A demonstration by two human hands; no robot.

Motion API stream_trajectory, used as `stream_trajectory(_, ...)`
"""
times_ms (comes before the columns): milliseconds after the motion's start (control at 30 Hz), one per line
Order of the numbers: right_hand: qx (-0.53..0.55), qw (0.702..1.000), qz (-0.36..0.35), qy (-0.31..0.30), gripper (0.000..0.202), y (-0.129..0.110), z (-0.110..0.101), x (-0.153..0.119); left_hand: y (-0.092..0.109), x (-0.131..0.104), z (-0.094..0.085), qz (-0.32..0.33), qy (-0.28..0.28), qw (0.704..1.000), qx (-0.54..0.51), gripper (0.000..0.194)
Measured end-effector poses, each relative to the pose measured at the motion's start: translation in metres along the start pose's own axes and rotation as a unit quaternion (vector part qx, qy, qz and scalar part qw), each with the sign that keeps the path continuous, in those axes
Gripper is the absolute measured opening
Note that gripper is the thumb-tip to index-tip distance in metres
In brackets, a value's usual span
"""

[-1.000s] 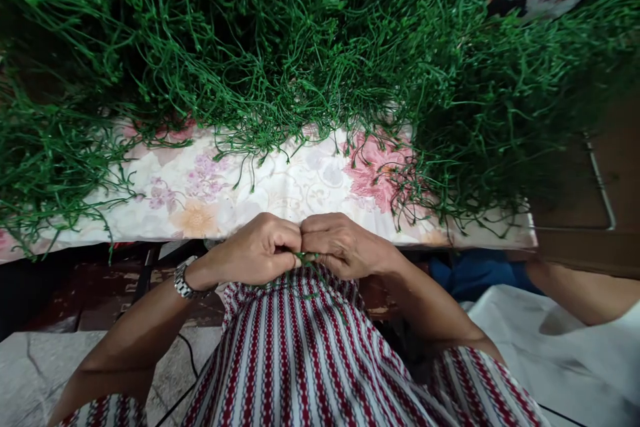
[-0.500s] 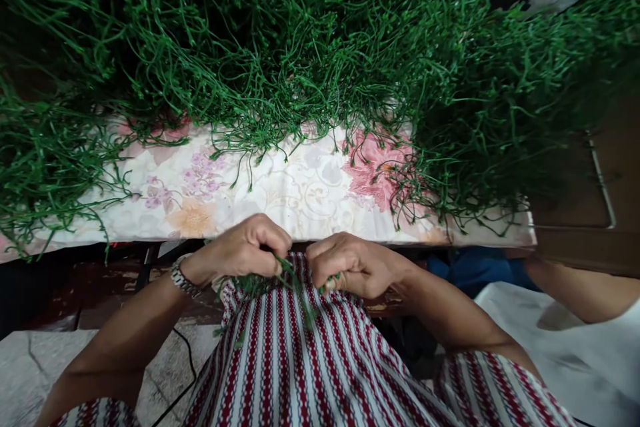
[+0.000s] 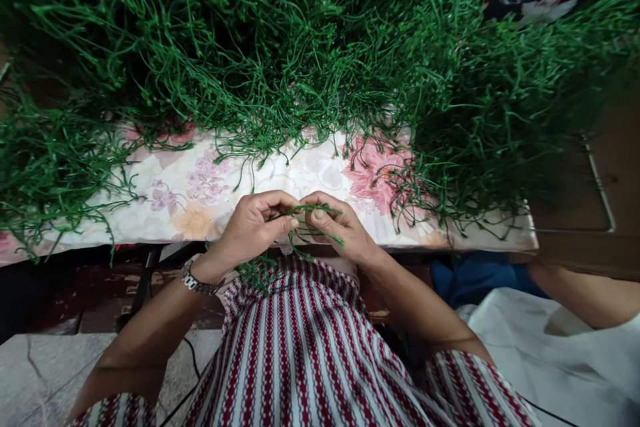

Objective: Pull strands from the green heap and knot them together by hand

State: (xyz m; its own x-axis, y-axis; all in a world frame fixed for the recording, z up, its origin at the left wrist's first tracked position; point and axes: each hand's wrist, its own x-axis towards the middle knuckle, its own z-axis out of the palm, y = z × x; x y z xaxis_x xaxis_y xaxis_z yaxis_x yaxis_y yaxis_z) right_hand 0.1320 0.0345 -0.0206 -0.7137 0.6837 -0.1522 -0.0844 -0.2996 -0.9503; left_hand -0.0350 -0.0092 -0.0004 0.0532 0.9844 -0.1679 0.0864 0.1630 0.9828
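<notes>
My hands were apart half a second ago; now left hand (image 3: 253,230) and right hand (image 3: 347,230) meet at the fingertips, raised by the cloth's (image 3: 285,183) near edge. Both pinch green stems (image 3: 307,207) between them. Long axis roughly crosswise, tips pointing right, one slanting toward me.

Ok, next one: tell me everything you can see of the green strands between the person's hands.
The green strands are thin, wiry and slightly bent, and look like plastic. The left hand and right hand grip them between thumbs and fingers, near the table edge in this view. They run roughly crosswise, with tips showing past the right thumb against that hand. Fingers hide parts, so their number and any join cannot be told.
</notes>
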Motion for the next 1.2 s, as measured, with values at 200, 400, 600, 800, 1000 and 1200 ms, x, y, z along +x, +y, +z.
stream_trajectory(200,-0.085,0.996,0.007,-0.025,0.03,0.001,-0.003,0.0,0.002,-0.001,0.002,-0.031,0.038,0.998,-0.038,0.004)
stream_trajectory(400,-0.075,0.997,0.019,-0.017,0.026,-0.001,0.0,0.001,-0.003,0.0,-0.001,-0.082,0.026,0.988,-0.131,0.011)
stream_trajectory(600,-0.101,0.994,0.014,-0.027,0.025,0.002,0.0,0.003,-0.001,0.0,0.0,-0.086,0.019,0.985,-0.148,0.012)
stream_trajectory(800,-0.158,0.986,-0.053,0.023,0.021,0.007,-0.001,0.002,-0.007,-0.002,-0.001,-0.054,0.005,0.989,-0.14,0.013)
stream_trajectory(1000,-0.216,0.974,-0.071,-0.016,0.021,0.001,-0.001,0.0,-0.01,-0.004,-0.002,-0.004,-0.013,0.999,-0.028,0.007)
stream_trajectory(1200,-0.121,0.986,-0.033,-0.107,0.026,-0.008,-0.003,-0.004,-0.001,-0.011,-0.007,-0.017,-0.108,0.994,0.011,0.013)
